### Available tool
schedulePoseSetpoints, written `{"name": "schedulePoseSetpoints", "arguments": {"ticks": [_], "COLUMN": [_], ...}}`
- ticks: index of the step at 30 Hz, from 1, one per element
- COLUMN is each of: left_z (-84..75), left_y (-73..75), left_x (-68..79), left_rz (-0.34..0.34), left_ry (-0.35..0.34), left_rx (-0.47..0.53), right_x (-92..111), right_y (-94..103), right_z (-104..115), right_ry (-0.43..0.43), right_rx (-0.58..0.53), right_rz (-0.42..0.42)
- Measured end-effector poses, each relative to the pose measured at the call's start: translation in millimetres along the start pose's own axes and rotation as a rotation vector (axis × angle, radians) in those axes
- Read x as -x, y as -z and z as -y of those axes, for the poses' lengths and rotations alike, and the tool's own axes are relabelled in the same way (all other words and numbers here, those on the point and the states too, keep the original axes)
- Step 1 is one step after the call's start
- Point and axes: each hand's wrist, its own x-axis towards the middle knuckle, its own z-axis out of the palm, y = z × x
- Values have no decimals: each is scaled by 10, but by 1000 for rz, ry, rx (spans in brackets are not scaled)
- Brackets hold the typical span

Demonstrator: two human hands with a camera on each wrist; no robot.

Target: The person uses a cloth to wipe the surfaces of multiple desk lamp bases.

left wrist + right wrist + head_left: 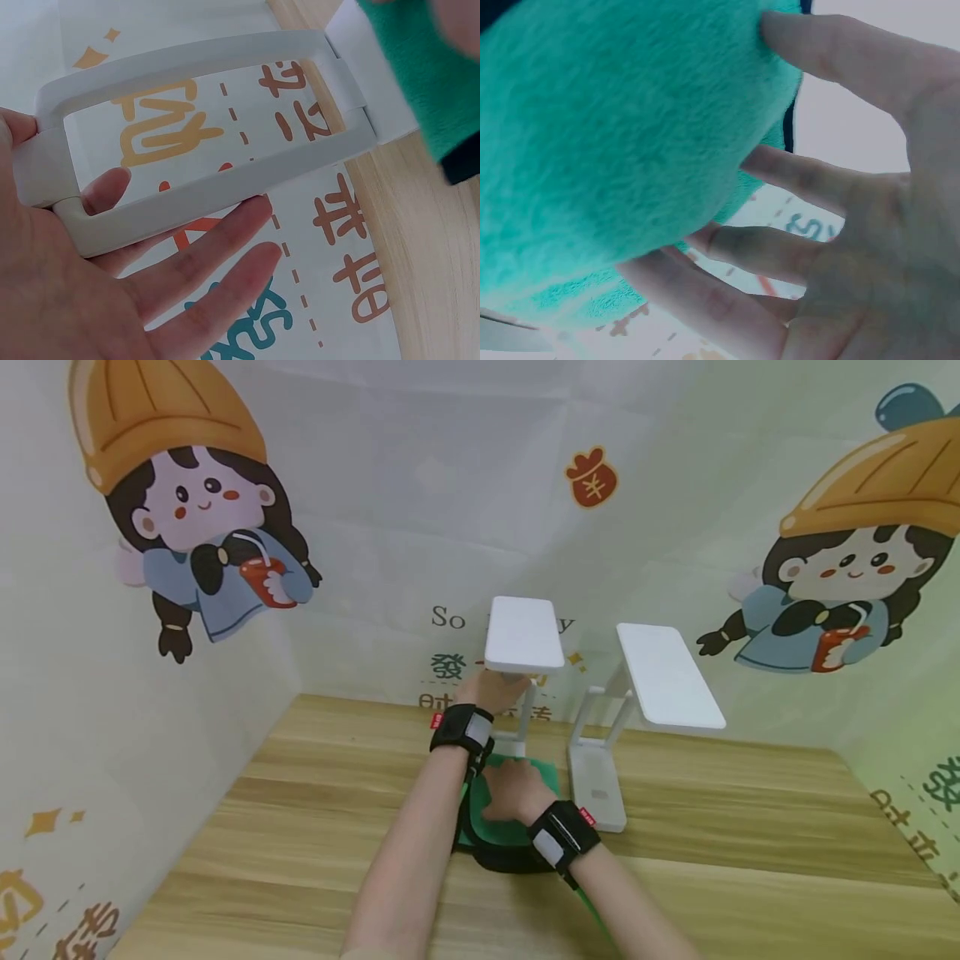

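Observation:
A white folding phone stand (pixel 523 635) stands at the back of the table, its flat plate raised. My left hand (pixel 491 691) holds its upper end just below the plate; the left wrist view shows the thumb and fingers about the hinge of its open frame (pixel 202 199), two fingers spread. In front of its base lies a green plush cloth (pixel 501 833) with black edging. My right hand (pixel 517 789) pinches the cloth near the stand's base; the right wrist view shows the thumb on one face and fingertips at the fold of the cloth (pixel 615 150).
A second white stand (pixel 667 677) is close on the right, its base (pixel 597 785) beside the cloth. The wood-grain table (pixel 315 827) ends at a printed backdrop (pixel 390 510) just behind both stands. A green cable (pixel 592 914) trails from the right wrist strap.

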Motion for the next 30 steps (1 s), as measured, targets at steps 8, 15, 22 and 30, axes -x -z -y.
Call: {"name": "schedulePoseSetpoints", "arguments": {"ticks": [8, 15, 22, 30], "left_z": [-17, -46, -49, -27], "left_y": [9, 47, 49, 42], "left_x": [26, 57, 48, 26], "left_rz": [-20, -9, -44, 5], "left_ry": [-12, -1, -17, 18], "left_rx": [-1, -24, -27, -28], "right_x": [-186, -8, -18, -142], "right_y": [-54, -76, -142, -159], "right_z": [-85, 22, 46, -200], "right_ry": [-114, -109, -261, -253], "right_rx": [-22, -68, -197, -349], "right_rz": [10, -36, -210, -165]}}
